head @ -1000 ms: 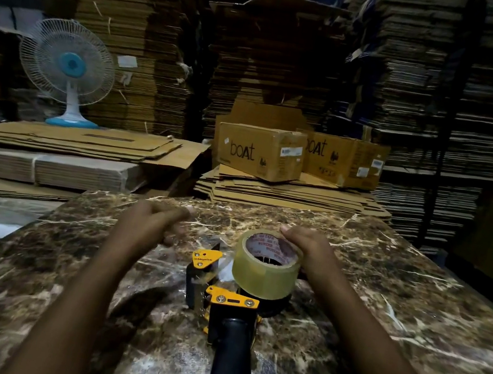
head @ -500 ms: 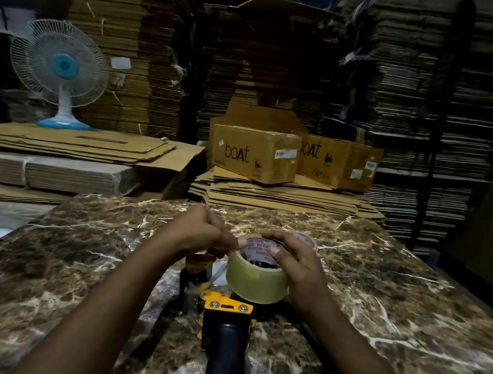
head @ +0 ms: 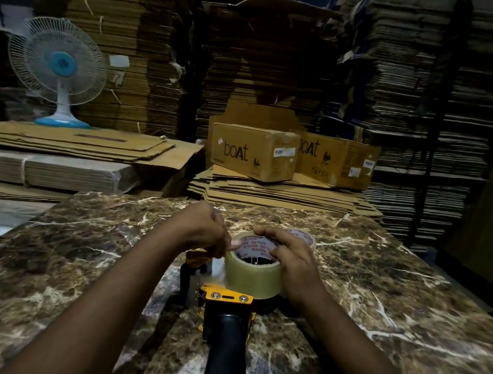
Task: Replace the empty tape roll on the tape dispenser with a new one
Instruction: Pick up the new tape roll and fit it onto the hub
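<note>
A yellow and black tape dispenser point(head: 227, 306) lies on the marble table point(head: 381, 307), its black handle pointing toward me. A full roll of clear tape point(head: 251, 274) with a red-printed white core sits on its spindle. My right hand point(head: 288, 260) covers the roll's top and right side. My left hand point(head: 204, 228) is closed at the roll's left rim, its fingers pinching at the edge. An empty white core point(head: 303, 237) peeks out on the table just behind my right hand, mostly hidden.
Flat cardboard stacks point(head: 286, 193) lie beyond the table's far edge, with two "boat" boxes point(head: 254, 152) on top. A white and blue fan point(head: 57, 70) stands on a cardboard pile at the left. Tall cardboard stacks fill the background.
My left hand has come in from the left and closed on the roll's left rim. My right hand has moved from behind the roll onto its top and right side.
</note>
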The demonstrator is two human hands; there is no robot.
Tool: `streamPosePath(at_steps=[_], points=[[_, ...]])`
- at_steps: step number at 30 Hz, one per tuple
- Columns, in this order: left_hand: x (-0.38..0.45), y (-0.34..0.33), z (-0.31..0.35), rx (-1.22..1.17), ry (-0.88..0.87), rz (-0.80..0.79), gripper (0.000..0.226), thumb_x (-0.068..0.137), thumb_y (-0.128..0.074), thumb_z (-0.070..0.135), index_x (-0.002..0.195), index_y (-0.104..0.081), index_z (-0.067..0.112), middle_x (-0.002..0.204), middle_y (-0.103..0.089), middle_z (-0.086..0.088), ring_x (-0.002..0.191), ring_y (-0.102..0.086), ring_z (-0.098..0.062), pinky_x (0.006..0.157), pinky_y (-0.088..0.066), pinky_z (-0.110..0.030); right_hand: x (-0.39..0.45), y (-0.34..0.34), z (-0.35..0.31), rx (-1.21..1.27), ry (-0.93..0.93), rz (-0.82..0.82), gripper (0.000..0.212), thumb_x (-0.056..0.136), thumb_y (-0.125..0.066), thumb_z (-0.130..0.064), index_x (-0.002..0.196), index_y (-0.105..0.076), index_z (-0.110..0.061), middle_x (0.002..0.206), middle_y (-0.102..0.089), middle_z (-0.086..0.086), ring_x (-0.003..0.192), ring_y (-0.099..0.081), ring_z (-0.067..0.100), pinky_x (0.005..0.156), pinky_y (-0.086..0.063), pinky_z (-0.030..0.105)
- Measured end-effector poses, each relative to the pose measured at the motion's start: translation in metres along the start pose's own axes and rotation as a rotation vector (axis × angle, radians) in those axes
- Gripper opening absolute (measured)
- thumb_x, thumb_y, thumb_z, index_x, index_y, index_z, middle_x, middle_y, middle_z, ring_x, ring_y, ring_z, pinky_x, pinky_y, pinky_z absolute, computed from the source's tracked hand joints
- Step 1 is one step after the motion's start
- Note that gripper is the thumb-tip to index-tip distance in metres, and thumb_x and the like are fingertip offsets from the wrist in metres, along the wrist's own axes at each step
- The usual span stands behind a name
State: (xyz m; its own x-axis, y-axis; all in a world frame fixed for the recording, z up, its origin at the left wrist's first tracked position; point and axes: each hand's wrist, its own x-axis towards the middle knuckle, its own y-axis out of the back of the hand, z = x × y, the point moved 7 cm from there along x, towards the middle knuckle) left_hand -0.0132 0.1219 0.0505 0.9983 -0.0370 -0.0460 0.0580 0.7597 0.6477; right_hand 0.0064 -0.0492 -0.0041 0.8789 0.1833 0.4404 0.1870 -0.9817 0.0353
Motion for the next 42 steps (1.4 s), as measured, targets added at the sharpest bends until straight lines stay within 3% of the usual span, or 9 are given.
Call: streamPosePath(at_steps=[9, 12, 17, 22, 29, 32, 35, 39, 42], points=[[0.007, -0.003, 0.004, 0.118, -0.075, -0.021, 0.028, 0.08, -0.075, 0.03, 0.084, -0.076, 0.002, 0.103, -0.075, -0.007, 0.097, -0.063, -0.018, 0.073, -0.048, -0.03, -0.001, 0.004, -0.004, -0.018, 0.004, 0.032, 0.035, 0.085, -0.045, -0.004, 0.094, -0.075, -0.021, 0.104, -0.072, -0.006, 0.088, -0.068, -0.007, 0.08, -0.055, 0.021], [0.009, -0.002, 0.007, 0.177, -0.087, -0.033, 0.024, 0.079, -0.076, 0.029, 0.082, -0.076, 0.004, 0.098, -0.076, -0.007, 0.096, -0.066, -0.019, 0.078, -0.05, -0.033, -0.002, 0.003, 0.0, -0.015, -0.008, 0.042, 0.037, 0.078, -0.045, -0.012, 0.095, -0.076, -0.022, 0.098, -0.075, -0.006, 0.092, -0.07, 0.002, 0.087, -0.056, 0.035], [0.009, -0.006, 0.012, 0.315, -0.108, -0.079, 0.027, 0.087, -0.066, 0.035, 0.066, -0.069, 0.019, 0.081, -0.07, -0.001, 0.077, -0.059, -0.013, 0.066, -0.042, -0.027, -0.003, 0.006, 0.006, -0.027, 0.005, 0.101, 0.038, 0.074, -0.045, -0.015, 0.094, -0.077, -0.023, 0.096, -0.077, 0.0, 0.097, -0.072, 0.02, 0.089, -0.056, 0.055], [0.01, -0.008, 0.01, 0.338, -0.1, -0.053, 0.037, 0.091, -0.061, 0.036, 0.083, -0.072, 0.001, 0.093, -0.072, -0.02, 0.073, -0.056, -0.02, 0.064, -0.043, -0.029, -0.006, 0.008, 0.01, -0.099, 0.029, 0.149, 0.039, 0.073, -0.046, -0.026, 0.099, -0.076, -0.023, 0.101, -0.075, 0.01, 0.098, -0.069, 0.035, 0.083, -0.054, 0.063], [0.008, -0.012, -0.01, 0.389, -0.074, -0.065, 0.035, 0.091, -0.062, 0.032, 0.069, -0.065, 0.005, 0.061, -0.055, -0.003, 0.06, -0.048, -0.019, 0.06, -0.039, -0.028, -0.011, -0.003, 0.002, -0.269, 0.073, 0.073, 0.047, 0.076, -0.04, -0.037, 0.097, -0.076, -0.016, 0.093, -0.076, 0.005, 0.089, -0.07, 0.026, 0.072, -0.057, 0.051], [0.004, -0.01, -0.021, 0.266, -0.083, -0.091, 0.043, 0.091, -0.063, 0.034, 0.084, -0.072, -0.007, 0.066, -0.066, -0.013, 0.055, -0.045, -0.02, 0.058, -0.036, -0.028, -0.014, -0.005, -0.001, -0.277, 0.119, 0.085, 0.038, 0.077, -0.04, -0.035, 0.093, -0.072, -0.022, 0.089, -0.074, 0.002, 0.084, -0.069, 0.025, 0.068, -0.055, 0.052], [0.003, -0.01, -0.018, 0.28, -0.103, -0.063, 0.038, 0.091, -0.063, 0.033, 0.087, -0.075, -0.002, 0.054, -0.06, -0.004, 0.046, -0.042, -0.012, 0.05, -0.033, -0.023, -0.017, -0.004, 0.002, -0.223, 0.116, 0.096, 0.034, 0.077, -0.04, -0.034, 0.09, -0.069, -0.022, 0.086, -0.073, 0.005, 0.081, -0.068, 0.031, 0.066, -0.054, 0.056], [0.006, -0.019, -0.021, 0.37, -0.108, -0.069, 0.024, 0.085, -0.071, 0.03, 0.094, -0.078, 0.009, 0.099, -0.076, -0.008, 0.084, -0.07, -0.019, 0.073, -0.052, -0.032, -0.029, -0.007, 0.005, -0.293, 0.103, 0.04, 0.031, 0.08, -0.038, -0.029, 0.093, -0.065, -0.024, 0.09, -0.071, 0.0, 0.085, -0.064, 0.022, 0.073, -0.054, 0.051], [0.009, -0.021, -0.022, 0.401, -0.115, -0.033, 0.024, 0.083, -0.073, 0.031, 0.096, -0.078, 0.011, 0.106, -0.076, -0.008, 0.093, -0.07, -0.021, 0.079, -0.053, -0.031, -0.031, -0.007, 0.009, -0.291, 0.063, 0.014, 0.027, 0.082, -0.038, -0.023, 0.092, -0.062, -0.026, 0.091, -0.068, -0.001, 0.087, -0.061, 0.021, 0.074, -0.051, 0.05]])
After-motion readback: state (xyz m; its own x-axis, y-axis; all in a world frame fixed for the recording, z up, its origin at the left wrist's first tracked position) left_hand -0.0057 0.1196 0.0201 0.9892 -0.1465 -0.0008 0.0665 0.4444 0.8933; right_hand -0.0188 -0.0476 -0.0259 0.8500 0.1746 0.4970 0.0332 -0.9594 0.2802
